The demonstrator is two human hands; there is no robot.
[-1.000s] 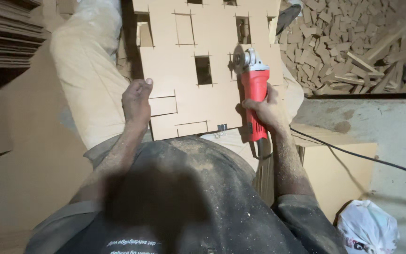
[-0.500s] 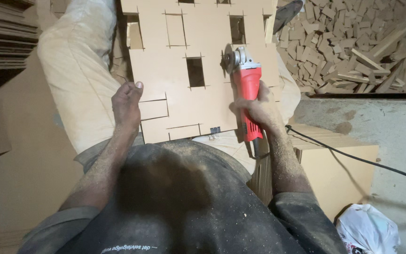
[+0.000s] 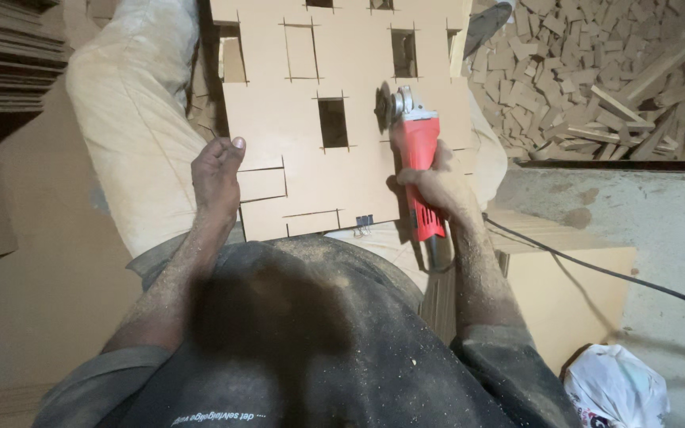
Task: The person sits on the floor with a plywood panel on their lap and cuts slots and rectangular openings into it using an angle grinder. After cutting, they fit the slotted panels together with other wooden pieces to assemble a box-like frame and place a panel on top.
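Note:
A tan fibreboard panel [image 3: 342, 79] with several rectangular cut-outs lies in front of me. My right hand [image 3: 436, 189] grips the body of a red angle grinder [image 3: 418, 158], whose disc [image 3: 382, 107] sits over the panel's right part near a cut-out. My left hand [image 3: 216, 178] rests flat on the panel's left edge, fingers together, holding nothing. A small black binder clip [image 3: 364, 221] sits on the panel's near edge. Sawdust covers both forearms and my dark shirt.
A black power cord [image 3: 596, 269] runs right from the grinder. A heap of small wood offcuts [image 3: 596, 71] fills the top right. Stacked boards [image 3: 9, 55] lie at top left. A white plastic bag [image 3: 616, 388] sits at bottom right. A dusty sack [image 3: 132, 111] lies left.
The view has shifted, so the panel and hands sit lower in frame. The grinder has edged slightly left over the panel. My left hand keeps its place on the board's edge.

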